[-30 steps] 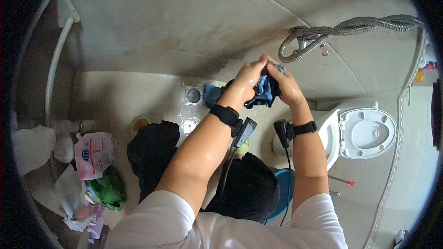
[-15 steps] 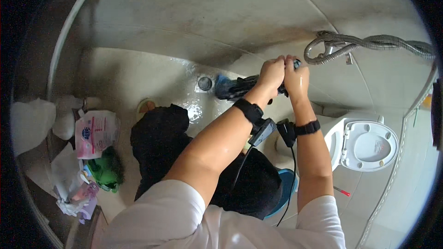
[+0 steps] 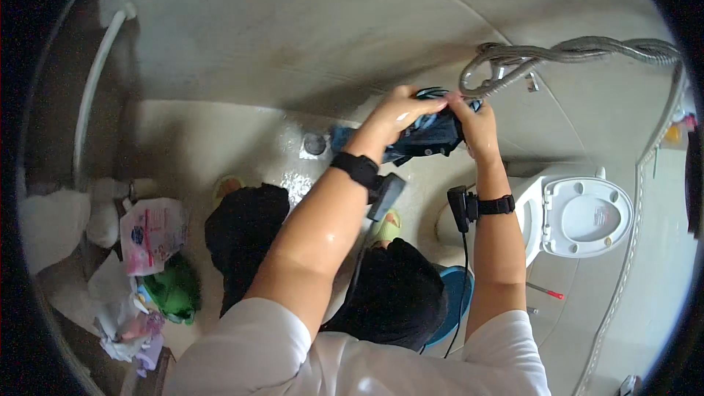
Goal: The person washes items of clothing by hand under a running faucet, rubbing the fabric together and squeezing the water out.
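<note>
Nearest the camera, the person's white sleeves and bare forearms rise from the lower edge, each wrist carrying a black strap with a small device. Below them sit the dark-trousered knees, a blue stool (image 3: 456,301) partly hidden beneath, and green slippers on the wet floor (image 3: 242,139).

At arm's length, both hands meet on a dark blue cloth (image 3: 429,136), held up clear of the floor. The left hand (image 3: 396,114) is closed over its upper left part, fingers curled into the fabric. The right hand (image 3: 475,123) grips the right edge, thumb and fingers pinching it. The cloth is bunched between them, apparently being wrung or rubbed; it looks wet, though that cannot be confirmed.

Judgement: hand-washing of the garment is in progress. It has not been hung or set aside, so finishing and putting away remain.

Beyond the hands, a floor drain (image 3: 315,144) lies just beside the cloth's lower edge. A coiled metal shower hose (image 3: 557,55) hangs on the wall above. A white toilet (image 3: 583,216) stands to the right, and a heap of bags and clothes (image 3: 150,249) lies left.
</note>
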Motion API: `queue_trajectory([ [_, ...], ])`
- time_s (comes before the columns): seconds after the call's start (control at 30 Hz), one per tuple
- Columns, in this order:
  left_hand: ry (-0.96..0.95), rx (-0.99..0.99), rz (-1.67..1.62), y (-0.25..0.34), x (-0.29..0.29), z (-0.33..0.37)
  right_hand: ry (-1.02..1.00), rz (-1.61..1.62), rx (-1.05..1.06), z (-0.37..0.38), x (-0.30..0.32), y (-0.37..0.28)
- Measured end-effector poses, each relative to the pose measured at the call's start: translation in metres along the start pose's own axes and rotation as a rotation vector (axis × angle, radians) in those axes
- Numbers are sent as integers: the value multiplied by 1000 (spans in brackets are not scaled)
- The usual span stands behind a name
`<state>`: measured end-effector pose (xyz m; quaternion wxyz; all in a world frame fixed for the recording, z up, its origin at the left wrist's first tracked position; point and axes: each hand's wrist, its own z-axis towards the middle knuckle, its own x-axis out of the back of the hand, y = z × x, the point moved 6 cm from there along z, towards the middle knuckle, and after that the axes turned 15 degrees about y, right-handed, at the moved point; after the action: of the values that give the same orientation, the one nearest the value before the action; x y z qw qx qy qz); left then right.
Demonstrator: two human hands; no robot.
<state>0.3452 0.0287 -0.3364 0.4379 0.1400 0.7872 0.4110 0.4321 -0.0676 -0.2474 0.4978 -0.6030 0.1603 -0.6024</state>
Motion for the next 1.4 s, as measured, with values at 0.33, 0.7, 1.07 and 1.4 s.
queue_trajectory([
  [0.33,144,-55,275,5,19,9,14,-28,37,13,30,24],
  [0.7,186,-295,138,10,-36,-16,-12,10,-483,-28,8,-4],
  [1.07,-40,57,-312,-13,-40,-19,-227,119,-165,-8,12,16],
  [1.4,158,-432,491,19,-27,-9,-219,361,-222,-5,20,-6],
])
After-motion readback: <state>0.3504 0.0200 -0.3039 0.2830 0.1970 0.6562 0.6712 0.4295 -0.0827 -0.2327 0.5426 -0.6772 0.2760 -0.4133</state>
